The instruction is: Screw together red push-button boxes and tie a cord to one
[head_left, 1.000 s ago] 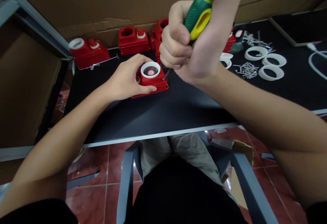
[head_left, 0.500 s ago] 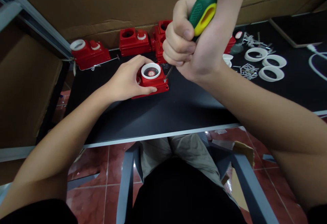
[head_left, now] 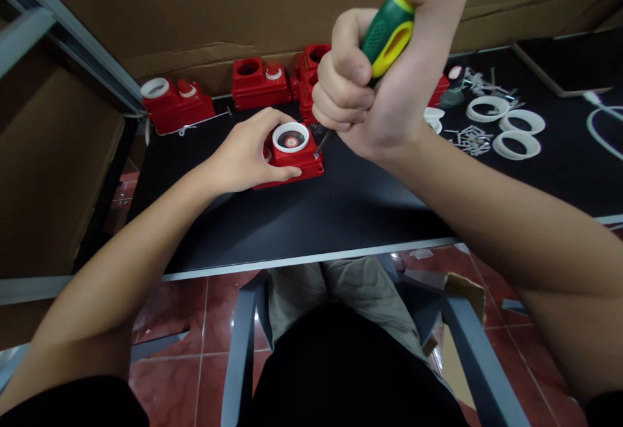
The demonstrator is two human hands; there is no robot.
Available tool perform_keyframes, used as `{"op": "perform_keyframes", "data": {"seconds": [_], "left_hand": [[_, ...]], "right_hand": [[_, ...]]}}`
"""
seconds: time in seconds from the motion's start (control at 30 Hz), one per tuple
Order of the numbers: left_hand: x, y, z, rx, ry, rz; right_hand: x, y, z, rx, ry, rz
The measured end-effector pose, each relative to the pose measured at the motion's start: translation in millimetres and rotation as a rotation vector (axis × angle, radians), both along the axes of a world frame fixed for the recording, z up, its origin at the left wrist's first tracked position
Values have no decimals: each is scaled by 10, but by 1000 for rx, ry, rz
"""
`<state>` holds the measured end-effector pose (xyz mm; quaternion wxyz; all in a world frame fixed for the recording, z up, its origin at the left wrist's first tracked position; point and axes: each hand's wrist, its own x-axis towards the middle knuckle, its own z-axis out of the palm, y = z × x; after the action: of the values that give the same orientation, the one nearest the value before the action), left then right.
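Note:
A red box-shaped housing (head_left: 308,166) lies on the black tabletop, with a white ring (head_left: 291,137) around its round dark opening. My left hand (head_left: 246,151) grips it from the left, thumb along the near side and fingers behind. Closed in a fist, my right hand (head_left: 353,83) holds a screwdriver (head_left: 388,34) by its green and yellow handle, tilted with the shaft pointing down and left. The screwdriver's tip meets a small metal screw at the housing's right corner. The far-side fingers of my left hand are partly hidden.
Similar red housings (head_left: 260,86) stand along the cardboard wall (head_left: 195,12) at the back. Another red housing (head_left: 176,109) is at far left. To the right lie white rings (head_left: 516,145), loose screws (head_left: 472,140) and a dark flat device (head_left: 569,63) by a white cable (head_left: 603,125).
The whole view has shifted slightly. Both hands keep their grips, and the screwdriver tip is still at the same corner of the housing.

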<state>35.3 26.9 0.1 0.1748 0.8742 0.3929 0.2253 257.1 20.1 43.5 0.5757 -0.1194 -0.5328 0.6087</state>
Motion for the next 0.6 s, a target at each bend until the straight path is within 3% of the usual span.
{"op": "perform_keyframes", "data": {"seconds": [0.17,0.27,0.43,0.6], "left_hand": [[-13,-6,-11,1,4,-13],[-19,-10,-20,17,12,-21],[-26,-12,-26,31,-5,1],[-36,-40,-30,8,-5,13]], "right_hand": [[150,73,24,120,-127,155],[175,-3,76,175,-196,146],[85,-77,83,212,-41,-7],[92,14,53,226,-21,118]]}}
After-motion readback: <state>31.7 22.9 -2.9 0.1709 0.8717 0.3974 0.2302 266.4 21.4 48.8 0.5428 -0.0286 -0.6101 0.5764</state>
